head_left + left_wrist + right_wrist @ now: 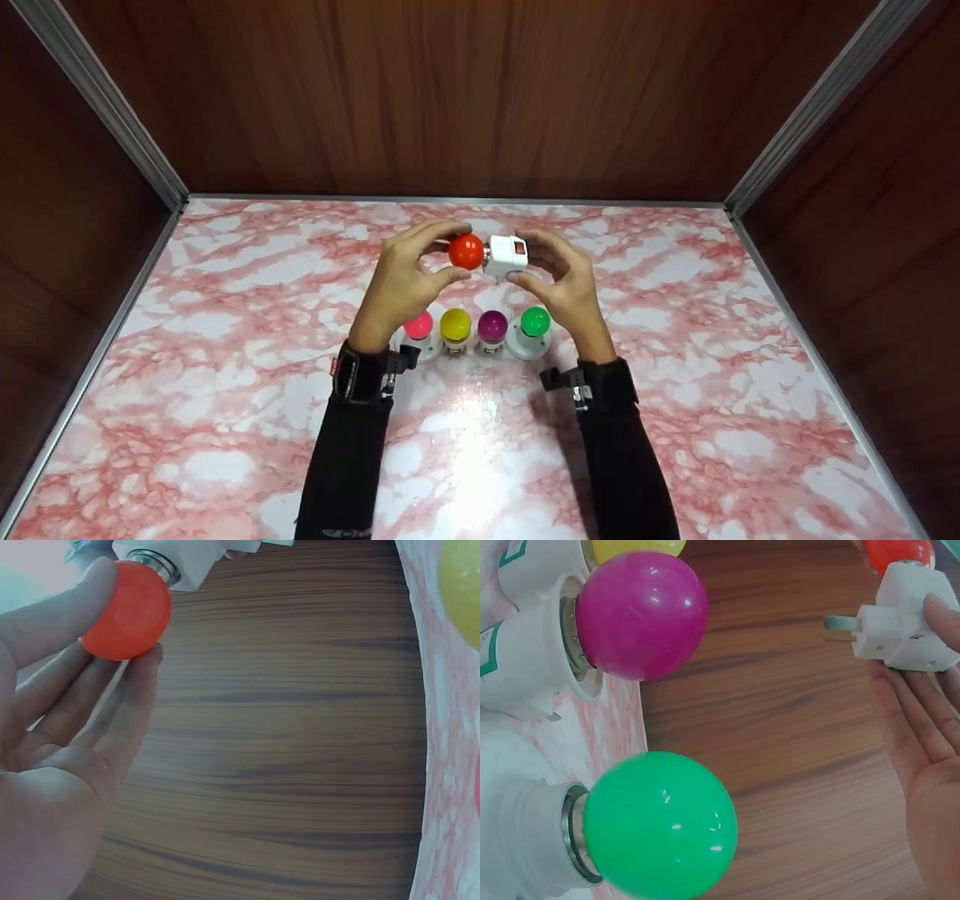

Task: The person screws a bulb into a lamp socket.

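Note:
Between thumb and fingers, my left hand (409, 274) pinches a round red light bulb (466, 251). My right hand (559, 274) grips a white plug-in lamp socket (505, 256) with a small red switch on one face. Both are held up above the table, the bulb lying sideways with its metal screw base (154, 566) at the mouth of the socket. In the right wrist view, metal plug pins stick out from the socket body (907, 619). How deep the thread sits inside is hidden.
Nearer me, a row of bulbs in white holders stands on the pink-and-white marbled table (675, 450): pink (418, 325), yellow (455, 325), purple (493, 327) and green (535, 322). Brown wood-grain panels (465, 97) with metal edging enclose the table at the back and sides.

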Demonstrator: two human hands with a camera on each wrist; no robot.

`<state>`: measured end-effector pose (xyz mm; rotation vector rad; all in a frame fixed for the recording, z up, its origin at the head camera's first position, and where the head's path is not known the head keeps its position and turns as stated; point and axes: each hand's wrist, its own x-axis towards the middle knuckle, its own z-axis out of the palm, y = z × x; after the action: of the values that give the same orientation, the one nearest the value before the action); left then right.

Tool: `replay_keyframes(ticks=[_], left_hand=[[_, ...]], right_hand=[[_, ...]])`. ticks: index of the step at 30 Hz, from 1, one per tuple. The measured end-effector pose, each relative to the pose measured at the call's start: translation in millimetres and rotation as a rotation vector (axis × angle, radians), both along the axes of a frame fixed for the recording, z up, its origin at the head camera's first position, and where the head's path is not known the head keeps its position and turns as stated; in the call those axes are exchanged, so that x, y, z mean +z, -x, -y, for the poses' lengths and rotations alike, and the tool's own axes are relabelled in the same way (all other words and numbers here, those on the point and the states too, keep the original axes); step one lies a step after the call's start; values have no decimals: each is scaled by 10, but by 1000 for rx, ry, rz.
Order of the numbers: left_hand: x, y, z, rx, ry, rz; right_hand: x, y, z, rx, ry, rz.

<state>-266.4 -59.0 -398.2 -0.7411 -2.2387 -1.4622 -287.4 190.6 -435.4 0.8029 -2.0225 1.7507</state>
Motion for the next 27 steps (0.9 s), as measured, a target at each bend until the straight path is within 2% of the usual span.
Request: replay_keyframes(ticks=[4, 9, 14, 21, 27], left_hand=[[-35, 24, -6, -5, -8, 3], [-41, 33, -10, -19, -35, 19], [-18, 13, 4, -7, -31, 21], [25, -25, -15, -48, -68, 12], [23, -28, -29, -37, -62, -12]], right_hand=[[-3, 0, -2, -9, 3, 9], [13, -12, 5, -21, 20, -19], [48, -39, 23, -30, 52, -77], [70, -34, 26, -24, 67, -169], [57, -24, 15, -15, 54, -155]])
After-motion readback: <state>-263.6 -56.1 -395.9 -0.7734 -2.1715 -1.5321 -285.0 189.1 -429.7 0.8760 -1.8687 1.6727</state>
